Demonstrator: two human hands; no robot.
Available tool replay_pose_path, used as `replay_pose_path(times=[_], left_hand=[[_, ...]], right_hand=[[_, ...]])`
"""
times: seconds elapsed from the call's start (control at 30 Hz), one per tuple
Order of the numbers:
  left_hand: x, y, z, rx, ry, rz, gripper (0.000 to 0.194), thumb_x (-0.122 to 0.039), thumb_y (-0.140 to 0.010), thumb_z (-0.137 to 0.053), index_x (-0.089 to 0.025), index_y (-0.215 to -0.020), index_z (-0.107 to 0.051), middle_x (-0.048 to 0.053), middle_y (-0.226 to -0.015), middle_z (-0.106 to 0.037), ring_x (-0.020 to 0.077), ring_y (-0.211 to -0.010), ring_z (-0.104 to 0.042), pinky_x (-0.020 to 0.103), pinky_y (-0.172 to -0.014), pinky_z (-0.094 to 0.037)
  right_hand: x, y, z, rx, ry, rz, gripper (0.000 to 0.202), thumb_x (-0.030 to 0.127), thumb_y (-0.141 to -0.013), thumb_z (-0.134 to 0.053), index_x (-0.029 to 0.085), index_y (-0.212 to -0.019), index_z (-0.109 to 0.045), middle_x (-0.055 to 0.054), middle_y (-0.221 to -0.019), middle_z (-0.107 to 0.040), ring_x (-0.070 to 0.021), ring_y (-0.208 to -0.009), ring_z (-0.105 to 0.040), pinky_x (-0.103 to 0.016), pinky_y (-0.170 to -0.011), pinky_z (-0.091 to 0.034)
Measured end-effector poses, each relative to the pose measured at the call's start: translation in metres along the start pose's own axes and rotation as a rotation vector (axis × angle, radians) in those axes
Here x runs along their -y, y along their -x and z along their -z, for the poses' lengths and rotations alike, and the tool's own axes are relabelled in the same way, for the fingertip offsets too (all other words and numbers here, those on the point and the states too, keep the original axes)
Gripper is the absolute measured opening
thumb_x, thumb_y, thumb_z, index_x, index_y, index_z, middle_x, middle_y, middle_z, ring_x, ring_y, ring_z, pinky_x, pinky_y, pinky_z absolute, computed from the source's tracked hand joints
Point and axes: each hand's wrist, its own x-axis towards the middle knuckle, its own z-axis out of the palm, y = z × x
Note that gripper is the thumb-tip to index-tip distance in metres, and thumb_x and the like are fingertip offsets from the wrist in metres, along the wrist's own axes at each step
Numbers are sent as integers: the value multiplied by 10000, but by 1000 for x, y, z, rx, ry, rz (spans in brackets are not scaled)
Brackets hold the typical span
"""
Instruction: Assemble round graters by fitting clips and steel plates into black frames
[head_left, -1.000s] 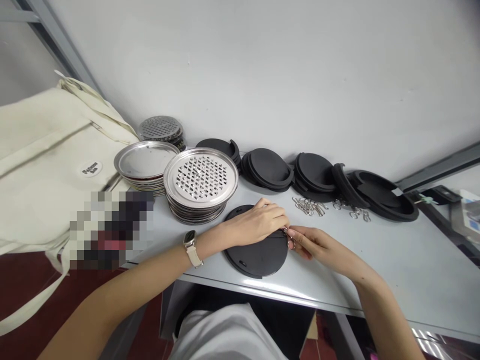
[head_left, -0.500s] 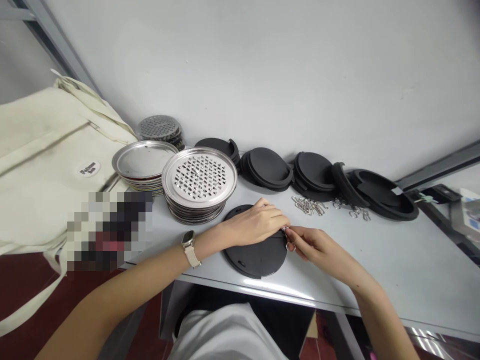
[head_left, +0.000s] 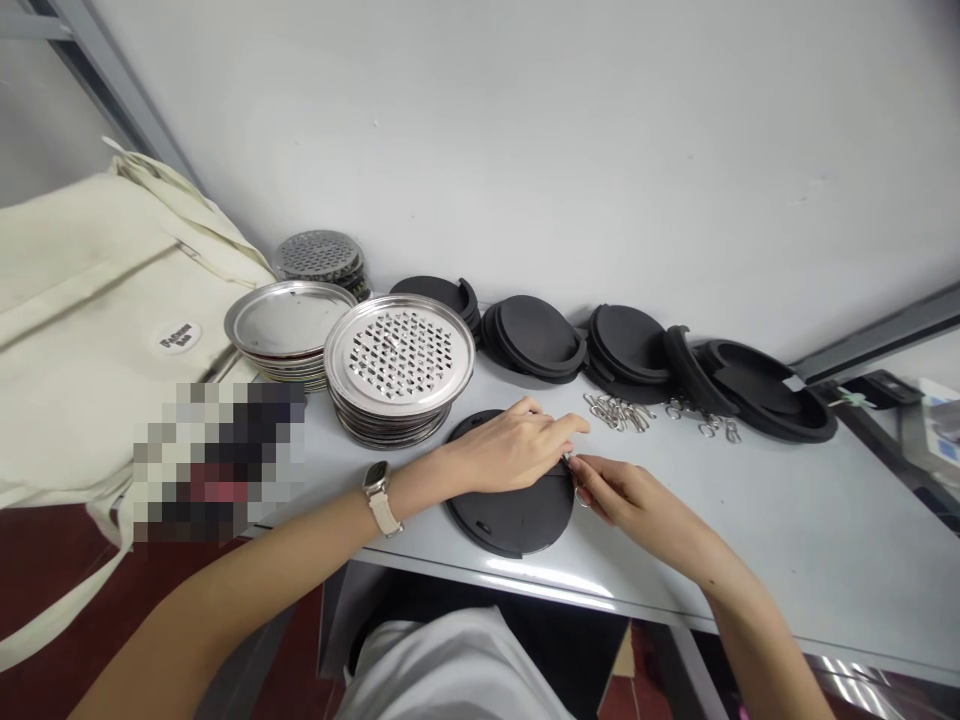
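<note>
A flat black disc (head_left: 514,520) with small slots lies near the table's front edge. My left hand (head_left: 517,445) rests over its upper part, index finger stretched out to the right and the other fingers bent at the disc's edge; whether they grip it is hidden. At the disc's right edge, my right hand (head_left: 619,490) pinches a small metal clip with a ring (head_left: 581,497). The clip's upper end meets the disc's edge beside my left fingertips. Beyond my hands lies a pile of metal clips (head_left: 619,412), with more rings (head_left: 706,429) to its right.
Stacked metal grater discs (head_left: 401,360) and plain metal plates (head_left: 291,320) stand at the left. Black disc stacks (head_left: 536,335) line the wall, with a large black ring (head_left: 814,415) at the right. A cream bag (head_left: 90,300) sits far left.
My left index finger has lifted and stretched out to the right. My right hand has shifted slightly, and the ring hanging from it has turned a little.
</note>
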Motion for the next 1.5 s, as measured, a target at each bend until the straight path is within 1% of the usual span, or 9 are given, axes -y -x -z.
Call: replay_pose_path(times=[0.13, 0.2, 0.3, 0.37, 0.53, 0.73, 0.93, 1.23, 1.5], left_hand=[[1, 1, 0, -3, -12, 7, 230, -153, -1000, -329, -133, -1158, -495, 52, -894, -681, 171, -805, -619, 325, -915, -387], [2, 2, 0, -3, 1, 5, 229, -136, -995, -341, -139, -1153, -507, 53, -906, -681, 172, -839, -619, 323, -912, -391], [4, 2, 1, 15, 63, -20, 222, -109, -988, -355, -158, -1102, -539, 49, -963, -683, 164, -888, -610, 320, -915, -381], [6, 2, 2, 31, 119, -34, 212, -126, -994, -364, -172, -1039, -566, 38, -982, -684, 158, -906, -603, 318, -921, -367], [8, 1, 4, 32, 158, -7, 217, -179, -1004, -389, -174, -929, -592, 25, -932, -678, 162, -914, -580, 315, -925, -340], [9, 1, 3, 17, 181, -5, 229, -162, -998, -415, -175, -855, -594, -9, -858, -677, 145, -873, -565, 305, -938, -316], [9, 0, 2, 12, 184, -16, 224, -139, -989, -428, -165, -845, -597, -7, -844, -668, 141, -884, -556, 302, -942, -311], [8, -1, 3, 20, 214, -23, 229, -126, -990, -410, -163, -870, -602, 5, -859, -658, 151, -910, -549, 303, -941, -318], [5, -1, 4, 77, 42, -46, 256, -129, -994, -368, -152, -824, -558, 37, -834, -595, 180, -885, -507, 316, -887, -350]], right_hand=[[1, 2, 0, 7, -7, -4, 458, 509, -989, -295, 220, -639, -359, 35, -587, -388, -138, -552, -357, -280, -562, -311], [1, 1, 0, 12, -11, -3, 461, 519, -986, -292, 221, -643, -369, 37, -580, -383, -139, -549, -360, -281, -564, -316], [0, -2, 0, 30, -27, 5, 459, 532, -978, -308, 220, -652, -388, 39, -579, -375, -138, -543, -353, -281, -561, -314], [-2, -3, 0, 37, -50, 11, 457, 537, -973, -326, 218, -653, -391, 40, -586, -371, -136, -544, -341, -278, -556, -304], [-5, -5, -2, 43, -89, 14, 457, 537, -973, -338, 216, -650, -381, 45, -596, -343, -130, -554, -311, -275, -554, -277], [-3, -6, -1, 58, -113, 20, 464, 560, -960, -351, 219, -646, -367, 52, -589, -318, -125, -540, -293, -276, -551, -268], [-6, -9, 0, 92, -176, 16, 489, 607, -938, -378, 214, -645, -386, 64, -576, -296, -114, -530, -269, -270, -545, -254], [-12, -11, -1, 106, -219, 24, 499, 620, -928, -399, 212, -641, -376, 74, -566, -286, -103, -527, -245, -268, -536, -228], [-15, -12, -3, 86, -208, 23, 517, 640, -921, -387, 217, -626, -340, 69, -580, -275, -106, -539, -239, -272, -537, -231]])
